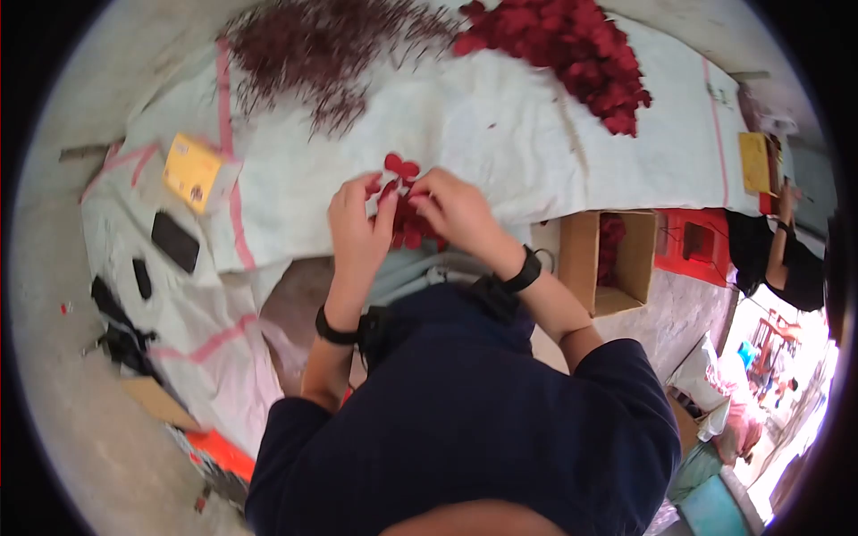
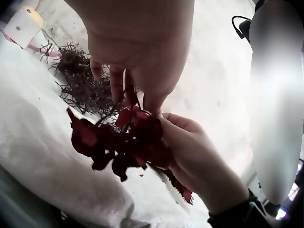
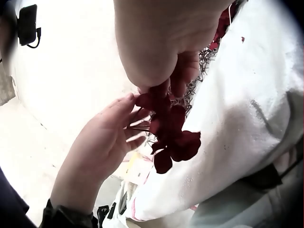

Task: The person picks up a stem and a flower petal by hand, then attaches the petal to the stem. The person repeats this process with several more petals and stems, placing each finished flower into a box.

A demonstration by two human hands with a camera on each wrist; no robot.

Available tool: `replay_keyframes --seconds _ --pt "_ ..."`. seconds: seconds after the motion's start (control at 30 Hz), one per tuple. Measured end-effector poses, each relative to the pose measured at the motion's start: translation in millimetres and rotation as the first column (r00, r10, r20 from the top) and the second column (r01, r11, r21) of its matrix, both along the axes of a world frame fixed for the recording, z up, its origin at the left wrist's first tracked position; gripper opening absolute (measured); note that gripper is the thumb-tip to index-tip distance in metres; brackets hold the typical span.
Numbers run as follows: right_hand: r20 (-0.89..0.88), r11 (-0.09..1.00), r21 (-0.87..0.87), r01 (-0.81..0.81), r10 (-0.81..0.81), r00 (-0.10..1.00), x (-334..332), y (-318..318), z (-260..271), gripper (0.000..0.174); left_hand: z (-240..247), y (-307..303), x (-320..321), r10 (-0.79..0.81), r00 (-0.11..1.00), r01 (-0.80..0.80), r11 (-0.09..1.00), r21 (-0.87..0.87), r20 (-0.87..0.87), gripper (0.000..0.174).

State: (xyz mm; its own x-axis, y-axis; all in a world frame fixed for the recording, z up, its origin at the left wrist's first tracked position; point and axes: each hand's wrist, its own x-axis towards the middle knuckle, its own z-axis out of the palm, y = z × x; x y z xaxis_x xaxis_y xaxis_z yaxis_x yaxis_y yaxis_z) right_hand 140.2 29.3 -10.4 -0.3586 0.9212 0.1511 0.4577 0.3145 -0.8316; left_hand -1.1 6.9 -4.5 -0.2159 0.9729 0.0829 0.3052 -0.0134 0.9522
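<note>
A sprig of dark red fabric-like petals on thin brown stems [image 2: 123, 147] is held between both hands, in front of the person's body. The left hand [image 1: 359, 223] grips its stems, which run between the fingers in the right wrist view. The right hand [image 1: 460, 213] pinches the sprig at the petals, thumb and forefinger together, close beside the left fingertips. In the right wrist view, several rounded petals [image 3: 184, 145] hang below the right hand. Part of the stems is hidden behind the fingers and petals.
On the white sheet [image 1: 500, 107] lie a heap of dark brown stems [image 1: 304, 54] and a pile of red petals [image 1: 572, 62]. At left are a yellow box [image 1: 191, 172] and a phone [image 1: 175, 241]. A cardboard box [image 1: 581, 263] and red stool [image 1: 693, 243] stand at right, near another person [image 1: 782, 259].
</note>
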Motion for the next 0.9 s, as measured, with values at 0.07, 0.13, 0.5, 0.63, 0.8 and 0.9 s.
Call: replay_keyframes --seconds 0.07,0.13,0.5,0.63,0.8,0.9 --pt "-0.046 1.000 -0.009 0.024 -0.024 0.999 2 2 -1 0.010 7 5 -7 -0.132 0.791 0.331 0.913 0.237 -0.598 0.011" --pt "-0.047 0.999 -0.027 0.019 -0.020 0.999 4 6 0 0.011 8 9 -6 -0.161 0.784 0.348 0.914 0.209 -0.599 0.011" --pt "0.271 0.507 0.729 0.460 -0.830 0.487 179 85 -29 0.018 10 1 -25 -0.104 0.975 0.080 0.989 -0.125 -0.197 0.006" --pt "0.357 0.514 0.748 0.420 -0.845 0.398 205 95 -31 0.016 0 -3 -29 -0.096 0.979 0.072 0.988 -0.138 -0.180 0.006" --pt "0.396 0.581 0.752 0.311 -0.776 0.491 217 118 -43 0.014 5 0 -23 -0.121 0.973 0.099 0.988 -0.117 -0.194 0.007" --pt "0.271 0.519 0.715 0.468 -0.823 0.499 206 120 -43 0.013 6 0 -26 -0.096 0.977 0.074 0.990 -0.124 -0.189 0.007"
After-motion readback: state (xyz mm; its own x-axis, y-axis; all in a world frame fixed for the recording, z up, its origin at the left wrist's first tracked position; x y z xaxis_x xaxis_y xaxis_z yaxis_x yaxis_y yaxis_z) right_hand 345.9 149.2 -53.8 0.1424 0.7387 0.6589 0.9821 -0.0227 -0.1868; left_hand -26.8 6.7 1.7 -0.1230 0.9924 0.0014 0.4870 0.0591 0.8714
